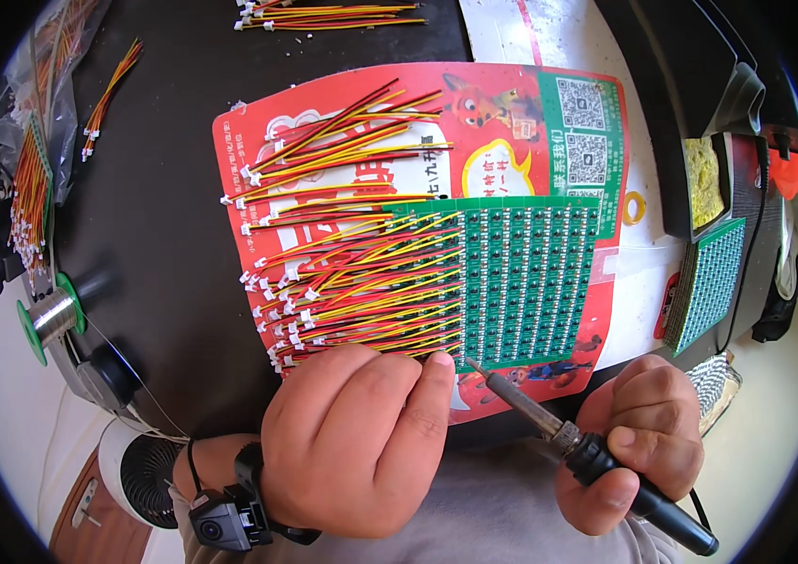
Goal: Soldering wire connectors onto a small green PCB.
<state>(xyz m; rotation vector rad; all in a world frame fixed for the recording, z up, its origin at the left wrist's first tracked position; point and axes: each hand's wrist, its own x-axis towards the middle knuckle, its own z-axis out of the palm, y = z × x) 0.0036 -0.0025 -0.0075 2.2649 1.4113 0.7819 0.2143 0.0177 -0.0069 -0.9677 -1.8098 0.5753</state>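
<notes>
At near right, the right hand [648, 442] grasps the iron [591, 458] by its black handle [673, 522], judged the cool hold. Left hand [350, 437]: curled at the near edge of the board [531, 282], contents hidden. Board likely stiff; wires [352, 193] on its left likely light, flexible.

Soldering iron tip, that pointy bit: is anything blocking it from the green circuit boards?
Nothing visible stands between the soldering iron tip and the green circuit board panel. The left hand is close by, on the tip's left, not between them.
</notes>
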